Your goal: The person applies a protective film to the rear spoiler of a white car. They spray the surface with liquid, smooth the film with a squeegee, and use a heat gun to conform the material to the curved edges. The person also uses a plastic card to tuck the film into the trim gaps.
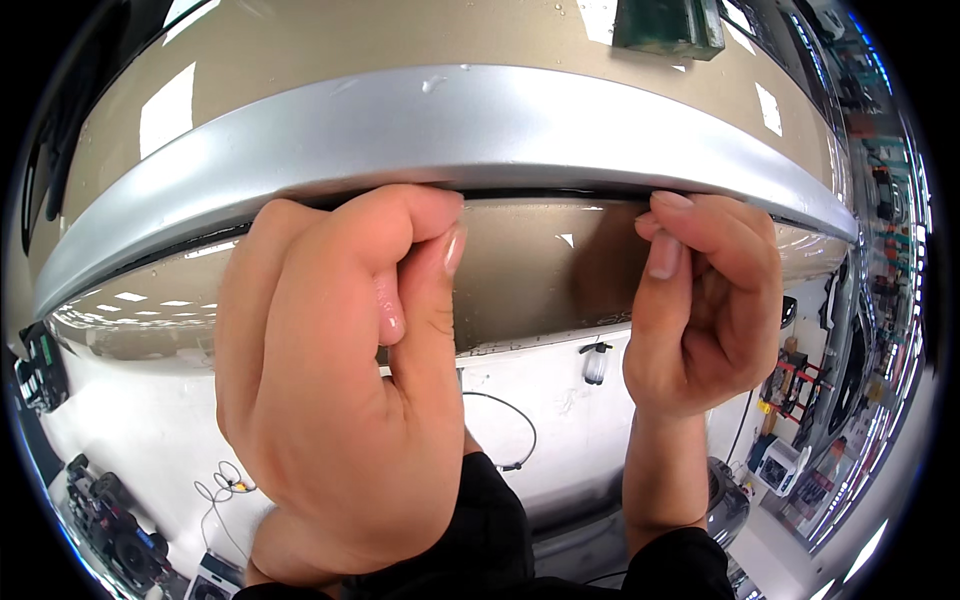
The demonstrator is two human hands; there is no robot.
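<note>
I am in a bright workshop, its white floor (560, 430) spread below me and equipment crowding the edges. Beige vehicle bodywork (510, 270) spans my view, flecked with droplets, and a broad silver strip (480, 120) curves across it, just above my fingertips, with a narrow dark gap (550, 193) under its lower edge.

My left hand (340, 340) is curled at that edge, thumb and index tip almost meeting; my right hand (705, 330), well apart from it, makes a similar loose pinch. I cannot tell whether either has anything thin between the tips. With the wet so near, my fingers could slip, and a nail catching the lip could mark the silver or the paint. Uneven force between the two hands could strain the edge.

Above the strip, a dark green block (665, 30) sits against the bodywork; I cannot tell whether it is hollow. Beyond my hands, on the floor, is a little spray bottle (596, 368) with a dark head and pale body, too small to judge its contents.
</note>
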